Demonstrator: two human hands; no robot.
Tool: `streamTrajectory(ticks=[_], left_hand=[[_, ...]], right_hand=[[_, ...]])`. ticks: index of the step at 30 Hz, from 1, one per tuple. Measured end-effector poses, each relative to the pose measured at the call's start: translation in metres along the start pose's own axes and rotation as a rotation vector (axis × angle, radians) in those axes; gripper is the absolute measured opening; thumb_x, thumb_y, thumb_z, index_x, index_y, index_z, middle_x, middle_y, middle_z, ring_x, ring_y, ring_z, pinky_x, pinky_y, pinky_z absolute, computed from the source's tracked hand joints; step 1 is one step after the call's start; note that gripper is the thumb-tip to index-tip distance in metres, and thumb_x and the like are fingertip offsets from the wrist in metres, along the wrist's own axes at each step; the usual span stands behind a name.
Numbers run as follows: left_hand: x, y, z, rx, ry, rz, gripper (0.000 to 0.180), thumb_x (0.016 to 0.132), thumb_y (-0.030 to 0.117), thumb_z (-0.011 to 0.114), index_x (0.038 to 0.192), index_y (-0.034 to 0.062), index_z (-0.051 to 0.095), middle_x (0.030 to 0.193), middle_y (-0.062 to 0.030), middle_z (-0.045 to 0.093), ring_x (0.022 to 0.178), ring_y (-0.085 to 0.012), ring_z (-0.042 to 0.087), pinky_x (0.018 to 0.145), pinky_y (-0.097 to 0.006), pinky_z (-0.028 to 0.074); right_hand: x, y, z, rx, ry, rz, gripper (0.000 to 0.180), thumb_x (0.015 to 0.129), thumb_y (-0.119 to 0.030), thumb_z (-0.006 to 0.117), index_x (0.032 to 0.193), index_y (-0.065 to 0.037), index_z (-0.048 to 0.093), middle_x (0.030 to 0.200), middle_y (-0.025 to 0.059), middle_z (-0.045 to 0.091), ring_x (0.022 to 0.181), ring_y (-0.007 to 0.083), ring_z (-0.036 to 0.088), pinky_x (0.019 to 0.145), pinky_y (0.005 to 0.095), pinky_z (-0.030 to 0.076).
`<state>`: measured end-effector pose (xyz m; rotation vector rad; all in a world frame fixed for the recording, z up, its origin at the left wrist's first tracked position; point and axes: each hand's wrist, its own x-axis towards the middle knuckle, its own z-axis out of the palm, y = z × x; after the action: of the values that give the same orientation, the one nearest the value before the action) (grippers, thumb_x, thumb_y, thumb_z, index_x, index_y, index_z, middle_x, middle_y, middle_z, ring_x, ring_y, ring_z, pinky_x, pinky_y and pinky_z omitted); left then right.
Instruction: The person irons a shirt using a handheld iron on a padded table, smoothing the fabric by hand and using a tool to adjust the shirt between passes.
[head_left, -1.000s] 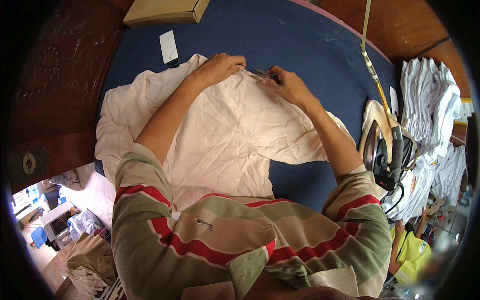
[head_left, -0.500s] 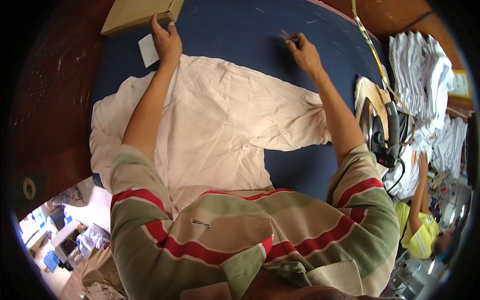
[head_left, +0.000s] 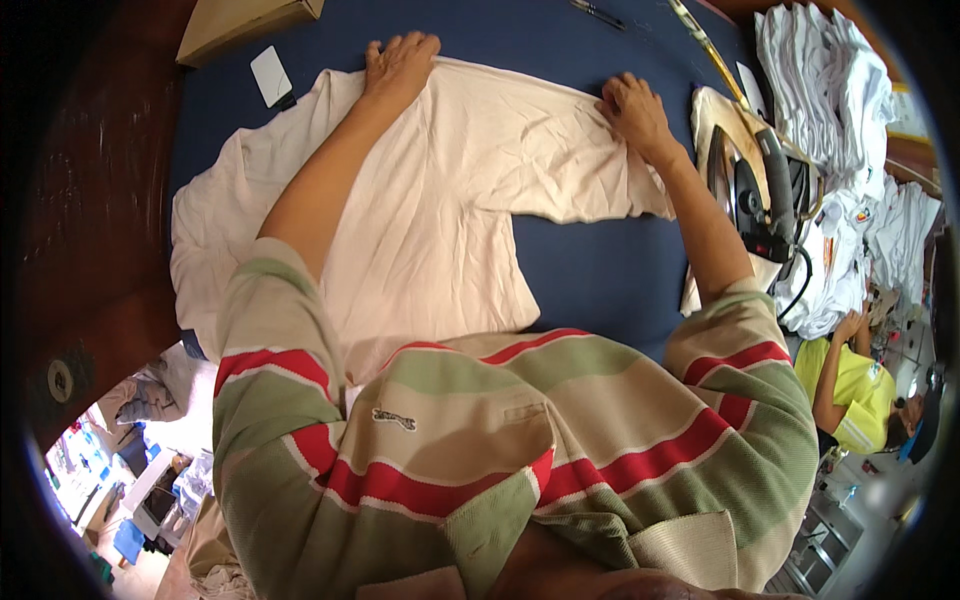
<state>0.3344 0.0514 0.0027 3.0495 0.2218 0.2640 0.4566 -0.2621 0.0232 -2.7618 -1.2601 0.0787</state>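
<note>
A cream long-sleeved shirt (head_left: 400, 220) lies spread on a dark blue table cover (head_left: 590, 265), one sleeve (head_left: 560, 165) stretched to the right. My left hand (head_left: 402, 68) rests on the shirt's far shoulder edge, fingers laid out over the cloth. At the sleeve's far edge, near its cuff end, my right hand (head_left: 637, 112) has its fingers curled onto the fabric. Small wrinkles run along the sleeve and body. A slim dark pen-like tool (head_left: 598, 14) lies beyond my right hand. Left of my left hand is a white flat card (head_left: 269, 76) with a dark end.
An iron (head_left: 770, 190) with a cord stands on a tan pad (head_left: 712, 105) at right. Behind it are piled white garments (head_left: 820, 90). A cardboard box (head_left: 240, 25) sits at the far left. A person in a yellow shirt (head_left: 860, 395) works at the far right.
My right hand has put down the dark pen-like tool and come onto the sleeve. My left hand has moved from beside the box and card onto the shoulder. The sleeve lies higher and straighter.
</note>
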Motion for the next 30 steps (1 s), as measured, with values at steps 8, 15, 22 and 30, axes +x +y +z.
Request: streamTrajectory(ticks=[8,15,22,30], left_hand=[[-0.192,0.157,-0.005,-0.382,-0.21,0.644,0.029,0.076,0.037,0.062,0.098,0.0175,0.063,0.103,-0.0023,0.059,0.097,-0.0203,0.056,0.081,-0.042,0.043],[-0.249,0.144,-0.033,-0.206,-0.104,0.683,0.03,0.075,0.044,0.061,0.082,0.0156,0.068,0.095,-0.0006,0.055,0.097,-0.0193,0.05,0.096,-0.048,0.031],[-0.279,0.058,-0.087,0.022,-0.439,0.644,0.02,0.07,0.031,0.059,0.078,0.0147,0.068,0.085,0.0003,0.061,0.089,-0.0174,0.058,0.093,-0.045,0.032],[-0.241,0.159,-0.048,-0.13,0.155,0.121,0.027,0.07,0.026,0.061,0.095,0.0134,0.061,0.09,-0.0031,0.058,0.086,-0.0224,0.056,0.084,-0.046,0.035]], right_hand=[[-0.11,-0.035,0.001,0.225,-0.1,-0.43,0.036,0.068,-0.02,0.071,0.097,-0.004,0.057,0.107,0.0161,0.054,0.101,0.0348,0.049,0.088,0.0431,0.039],[-0.123,-0.01,-0.002,0.056,0.105,-0.464,0.035,0.063,0.001,0.059,0.098,-0.008,0.059,0.109,0.0084,0.058,0.108,0.0341,0.05,0.101,0.0437,0.035],[-0.102,-0.017,-0.001,0.047,0.187,-0.528,0.025,0.064,0.004,0.055,0.087,-0.007,0.056,0.093,0.0058,0.06,0.091,0.0289,0.057,0.098,0.0413,0.039],[-0.116,0.01,0.028,0.016,0.277,-0.502,0.038,0.065,0.005,0.058,0.103,0.001,0.059,0.106,0.0185,0.059,0.102,0.0369,0.053,0.091,0.0408,0.041]])
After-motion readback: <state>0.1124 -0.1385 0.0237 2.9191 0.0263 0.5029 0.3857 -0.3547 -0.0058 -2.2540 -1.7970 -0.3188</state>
